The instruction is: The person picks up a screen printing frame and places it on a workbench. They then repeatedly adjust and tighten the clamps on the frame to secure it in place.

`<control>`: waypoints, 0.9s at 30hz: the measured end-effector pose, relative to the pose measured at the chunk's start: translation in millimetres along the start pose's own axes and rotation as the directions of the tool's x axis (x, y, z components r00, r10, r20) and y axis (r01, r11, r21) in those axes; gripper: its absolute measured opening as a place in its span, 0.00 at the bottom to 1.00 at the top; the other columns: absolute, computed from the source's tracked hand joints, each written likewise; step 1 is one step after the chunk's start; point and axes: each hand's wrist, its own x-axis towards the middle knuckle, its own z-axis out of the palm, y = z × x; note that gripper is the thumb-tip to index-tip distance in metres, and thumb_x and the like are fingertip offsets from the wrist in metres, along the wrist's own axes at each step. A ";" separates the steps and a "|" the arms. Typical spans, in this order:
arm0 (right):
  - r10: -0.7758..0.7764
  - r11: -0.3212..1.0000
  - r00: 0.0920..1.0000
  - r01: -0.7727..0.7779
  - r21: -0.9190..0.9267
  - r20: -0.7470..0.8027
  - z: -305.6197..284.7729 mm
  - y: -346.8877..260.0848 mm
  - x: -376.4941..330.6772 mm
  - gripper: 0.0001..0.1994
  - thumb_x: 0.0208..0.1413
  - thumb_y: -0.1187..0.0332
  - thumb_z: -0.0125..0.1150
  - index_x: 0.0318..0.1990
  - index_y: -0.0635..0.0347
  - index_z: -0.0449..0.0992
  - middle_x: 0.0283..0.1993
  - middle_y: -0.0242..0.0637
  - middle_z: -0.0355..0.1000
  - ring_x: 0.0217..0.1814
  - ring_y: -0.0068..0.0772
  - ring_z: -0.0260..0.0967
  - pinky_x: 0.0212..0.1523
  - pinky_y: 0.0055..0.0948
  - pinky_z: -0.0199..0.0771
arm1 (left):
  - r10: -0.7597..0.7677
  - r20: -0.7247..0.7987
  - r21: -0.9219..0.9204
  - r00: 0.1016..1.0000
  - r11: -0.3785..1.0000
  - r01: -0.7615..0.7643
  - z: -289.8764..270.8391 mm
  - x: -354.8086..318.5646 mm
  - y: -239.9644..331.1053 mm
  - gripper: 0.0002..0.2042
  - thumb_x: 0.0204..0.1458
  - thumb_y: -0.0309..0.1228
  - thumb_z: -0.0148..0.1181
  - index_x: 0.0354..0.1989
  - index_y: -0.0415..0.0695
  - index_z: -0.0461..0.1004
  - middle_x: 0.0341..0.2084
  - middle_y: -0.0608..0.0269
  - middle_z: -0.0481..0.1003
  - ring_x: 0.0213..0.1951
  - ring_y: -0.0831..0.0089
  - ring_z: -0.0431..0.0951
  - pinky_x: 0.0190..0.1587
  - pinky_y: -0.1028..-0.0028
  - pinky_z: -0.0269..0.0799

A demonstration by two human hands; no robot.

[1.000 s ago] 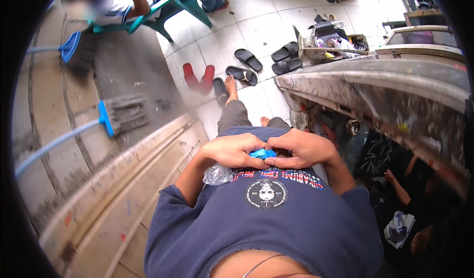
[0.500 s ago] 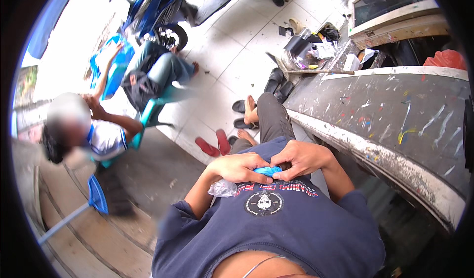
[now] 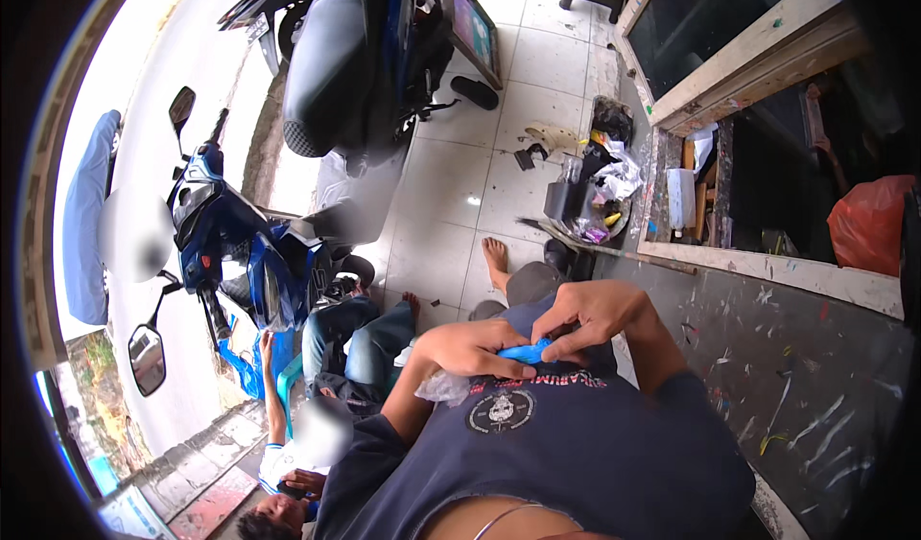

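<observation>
Close in front of my shirt, both hands are on a small crumpled bundle of shiny blue plastic (image 3: pixel 523 353). My left hand (image 3: pixel 470 348) grips its left end, fingers lying over it and thumb below. My right hand (image 3: pixel 593 319) pinches its other end between thumb and bent fingers. A crinkled clear plastic bag (image 3: pixel 444 387) hangs by my left wrist, against the shirt. Whether the left hand also holds this bag is hidden.
To my right is a paint-spotted dark counter (image 3: pixel 806 348) with a red plastic bag (image 3: pixel 871 223) behind it. Ahead, a heap of litter (image 3: pixel 600 190) lies on the tiles. A blue motorcycle (image 3: pixel 249 262), a black-seated one (image 3: pixel 345 60) and a seated person (image 3: pixel 350 343) are at my left.
The view has swung, bringing the motorcycles further in and the seated person lower. Both hands still hold the blue plastic, which now appears slightly lower, and the right wrist looks more raised.
</observation>
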 end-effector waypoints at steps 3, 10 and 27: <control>-0.038 0.986 0.999 0.031 -0.165 -0.035 -66.4 -41.9 -8.2 0.13 0.62 0.60 0.58 0.37 0.62 0.75 0.20 0.36 0.72 0.20 0.28 0.68 0.23 0.28 0.62 | -0.003 0.107 0.055 0.994 0.998 -0.003 -80.1 12.4 41.1 0.15 0.61 0.34 0.56 0.27 0.33 0.71 0.14 0.59 0.67 0.19 0.71 0.67 0.26 0.68 0.61; -0.020 0.953 0.973 -0.051 -0.298 -0.232 -193.5 -102.2 -31.3 0.10 0.63 0.61 0.56 0.37 0.59 0.73 0.19 0.44 0.67 0.21 0.46 0.67 0.24 0.38 0.64 | -0.016 0.331 0.181 0.944 0.982 -0.047 -249.7 70.0 109.3 0.16 0.61 0.36 0.54 0.28 0.34 0.72 0.15 0.54 0.70 0.20 0.66 0.69 0.28 0.65 0.63; 0.510 0.830 0.532 -0.095 0.550 -0.677 -473.3 -25.5 -109.9 0.12 0.60 0.68 0.60 0.31 0.71 0.75 0.21 0.40 0.74 0.19 0.27 0.74 0.19 0.26 0.72 | -0.315 0.084 0.425 0.945 0.869 0.252 -679.9 185.5 226.1 0.12 0.56 0.33 0.57 0.32 0.33 0.74 0.20 0.49 0.72 0.23 0.58 0.69 0.30 0.63 0.65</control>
